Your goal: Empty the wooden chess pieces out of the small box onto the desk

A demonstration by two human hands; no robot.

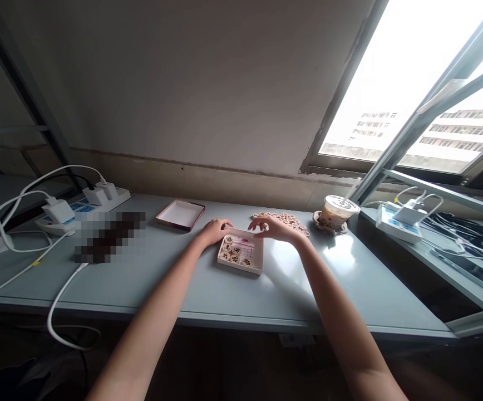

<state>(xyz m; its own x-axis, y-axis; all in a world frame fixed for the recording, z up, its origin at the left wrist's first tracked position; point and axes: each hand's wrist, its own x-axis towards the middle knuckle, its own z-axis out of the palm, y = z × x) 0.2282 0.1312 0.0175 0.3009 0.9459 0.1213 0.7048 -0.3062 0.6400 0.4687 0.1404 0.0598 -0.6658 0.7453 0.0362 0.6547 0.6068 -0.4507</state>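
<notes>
A shallow open box (240,267) sits on the desk in front of me. Several round xiangqi pieces (235,259) with dark characters lie along its left and near sides, over a folded printed sheet (245,246). My left hand (214,229) curls its fingers at the box's far left corner, gripping it. Over the far right edge, my right hand (275,227) is bent with thumb and fingers drawn together; a pale round piece (265,226) shows between them, partly hidden. Behind that hand spreads a group of pieces with reddish markings (294,223).
The box lid (181,214) lies upturned at the back left. A lidded drink cup (337,213) with a straw stands at the right. Power strips (87,209) with white cables occupy the left side, beside a blurred-out patch. Another power strip (400,223) and cables sit far right.
</notes>
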